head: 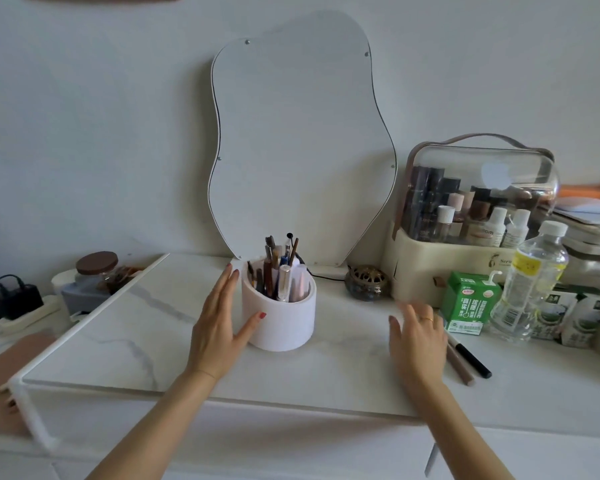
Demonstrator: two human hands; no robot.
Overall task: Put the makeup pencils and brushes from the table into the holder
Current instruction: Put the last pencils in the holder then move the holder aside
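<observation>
Bracing upright holder (279,320) with open left hand (219,320), open right hand (418,336) beside two pencils (465,362) lying diagonally

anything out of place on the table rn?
Two makeup pencils, one brown and one black, lie loose on the tabletop beside the right hand, outside the white holder. The left hand rests against the holder. Nothing looks spilled or damaged.
</observation>
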